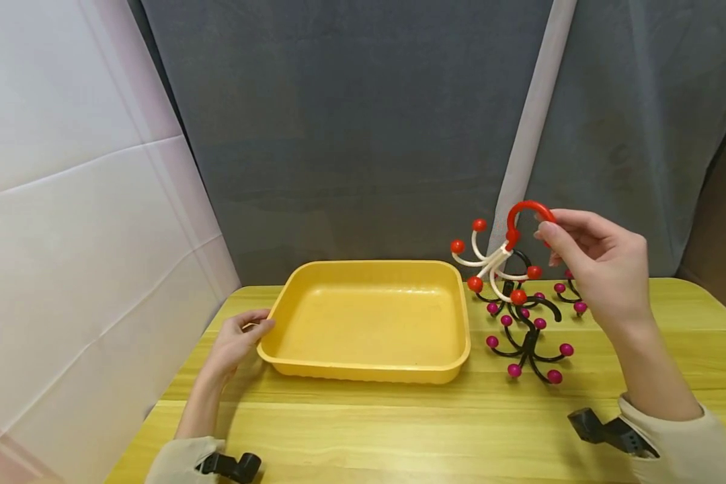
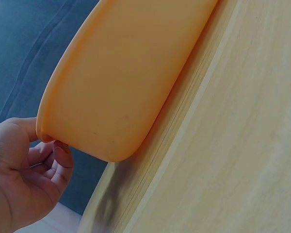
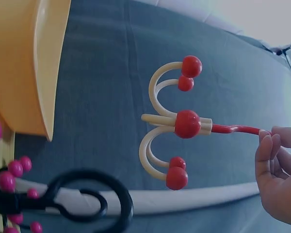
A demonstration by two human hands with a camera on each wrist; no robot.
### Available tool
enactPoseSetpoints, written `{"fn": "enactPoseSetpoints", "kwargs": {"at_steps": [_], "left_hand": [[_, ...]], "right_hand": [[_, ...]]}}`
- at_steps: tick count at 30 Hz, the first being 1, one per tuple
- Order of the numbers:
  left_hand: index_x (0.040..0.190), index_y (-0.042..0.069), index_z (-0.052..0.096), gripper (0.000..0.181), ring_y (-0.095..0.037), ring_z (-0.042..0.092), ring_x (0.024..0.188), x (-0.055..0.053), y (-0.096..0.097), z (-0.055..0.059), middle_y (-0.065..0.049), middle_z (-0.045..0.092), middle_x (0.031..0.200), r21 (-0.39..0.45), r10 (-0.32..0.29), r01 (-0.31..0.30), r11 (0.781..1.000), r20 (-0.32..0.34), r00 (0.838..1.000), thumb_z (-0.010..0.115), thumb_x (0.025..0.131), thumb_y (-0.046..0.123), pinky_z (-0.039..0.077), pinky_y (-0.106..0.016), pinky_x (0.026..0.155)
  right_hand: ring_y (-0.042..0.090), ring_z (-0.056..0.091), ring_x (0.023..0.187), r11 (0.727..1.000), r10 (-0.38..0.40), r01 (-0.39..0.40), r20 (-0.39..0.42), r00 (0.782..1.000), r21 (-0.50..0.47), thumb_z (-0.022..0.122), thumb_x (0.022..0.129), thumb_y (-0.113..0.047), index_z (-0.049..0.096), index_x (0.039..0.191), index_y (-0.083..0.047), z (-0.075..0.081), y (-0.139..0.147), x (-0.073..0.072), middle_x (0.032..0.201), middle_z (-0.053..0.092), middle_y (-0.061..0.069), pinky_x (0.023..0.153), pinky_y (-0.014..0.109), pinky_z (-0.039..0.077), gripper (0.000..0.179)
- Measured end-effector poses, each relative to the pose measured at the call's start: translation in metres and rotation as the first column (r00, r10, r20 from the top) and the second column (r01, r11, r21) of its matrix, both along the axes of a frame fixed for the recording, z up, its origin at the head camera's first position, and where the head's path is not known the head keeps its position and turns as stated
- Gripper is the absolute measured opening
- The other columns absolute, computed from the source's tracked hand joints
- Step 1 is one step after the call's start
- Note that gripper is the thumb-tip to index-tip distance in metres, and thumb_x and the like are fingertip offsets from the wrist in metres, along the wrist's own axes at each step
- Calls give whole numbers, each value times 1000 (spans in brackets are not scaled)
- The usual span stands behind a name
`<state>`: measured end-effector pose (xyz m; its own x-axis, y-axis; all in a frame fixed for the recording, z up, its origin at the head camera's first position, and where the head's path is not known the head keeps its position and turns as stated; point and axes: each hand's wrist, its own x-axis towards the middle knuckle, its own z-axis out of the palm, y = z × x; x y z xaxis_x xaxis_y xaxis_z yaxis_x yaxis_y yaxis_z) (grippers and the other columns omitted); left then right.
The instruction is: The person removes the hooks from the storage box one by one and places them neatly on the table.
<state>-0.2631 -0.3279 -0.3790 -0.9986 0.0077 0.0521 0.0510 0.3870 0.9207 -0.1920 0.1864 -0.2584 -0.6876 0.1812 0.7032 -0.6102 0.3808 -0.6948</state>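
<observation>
My right hand (image 1: 605, 262) pinches the red hook end of a white multi-arm hanging hook (image 1: 490, 262) tipped with red balls. It hangs in the air above the table, right of a yellow plastic tray (image 1: 363, 373). In the right wrist view the white hook (image 3: 206, 126) dangles from thumb and fingertips. My left hand (image 1: 236, 339) grips the tray's left rim; in the left wrist view the thumb lies over the rim and fingers curl beneath it. Black hooks with magenta balls (image 1: 529, 346) stand on the table below the held one, partly overlapped by it.
A wooden table (image 1: 399, 430) carries the tray and the black hooks. Behind it hangs a grey curtain (image 1: 351, 134) with a pale vertical strip. White cloth (image 1: 85, 235) lines the left side. Another black hook (image 1: 571, 289) sits partly behind my right hand.
</observation>
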Motion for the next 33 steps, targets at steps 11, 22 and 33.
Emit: {"fn": "enactPoseSetpoints", "kwargs": {"at_steps": [11, 22, 33], "left_hand": [[137, -14, 51, 47, -6, 57, 90, 1, 1, 1, -7, 59, 108, 10, 4, -4, 1000, 0, 1000, 64, 101, 14, 50, -16, 77], [136, -14, 52, 47, -6, 57, 88, 0, -1, 1, -4, 59, 106, 8, 4, -4, 1000, -13, 1000, 65, 100, 14, 50, -16, 76], [137, -14, 51, 47, -6, 57, 89, 0, 0, 2, -6, 59, 108, 4, 11, -11, 1000, -6, 1000, 64, 101, 13, 50, -16, 77]], "right_hand": [[8, 62, 65, 993, -114, 114, 14, 993, -18, 72, 92, 0, 71, 117, 5, 1, 36, 4, 90, 73, -8, 66, 12, 51, 26], [4, 60, 65, 981, -191, 193, 78, 979, -22, 72, 93, -4, 71, 116, 3, -7, 67, 6, 87, 71, -15, 66, 9, 49, 24], [-2, 58, 63, 985, -174, 175, 79, 982, -7, 65, 97, -1, 73, 109, -17, -22, 98, 7, 87, 69, -24, 66, 5, 47, 22]]}}
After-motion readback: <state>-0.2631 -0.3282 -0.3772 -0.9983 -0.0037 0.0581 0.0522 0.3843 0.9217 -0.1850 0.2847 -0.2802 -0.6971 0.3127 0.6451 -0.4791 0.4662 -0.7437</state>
